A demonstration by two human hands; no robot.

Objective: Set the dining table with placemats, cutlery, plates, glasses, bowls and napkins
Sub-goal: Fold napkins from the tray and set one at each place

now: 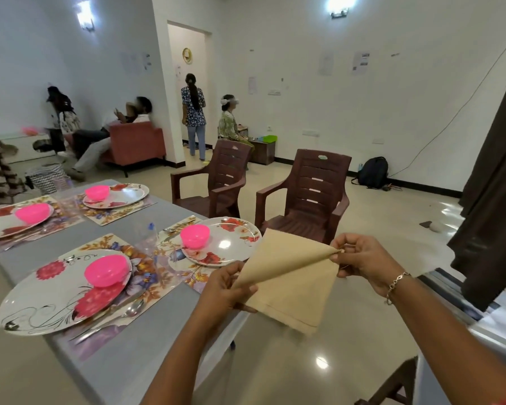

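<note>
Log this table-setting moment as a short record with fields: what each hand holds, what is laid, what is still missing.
left hand: grips the lower left edge of the folded beige cloth napkin
right hand: pinches the napkin's upper right corner
napkin position: in the air beside the grey table, not laid
place settings: four, each a floral placemat, floral round plate and pink plastic bowl on it
cutlery: metal spoon beside the nearest plate
missing: no napkin seen on the table

A brown plastic chair [307, 194] stands mid-frame, a second chair [216, 176] at its nine o'clock. Red sofa [134, 141] at ten o'clock, black backpack [373, 172] and dark curtain [491, 200] toward three.
</note>
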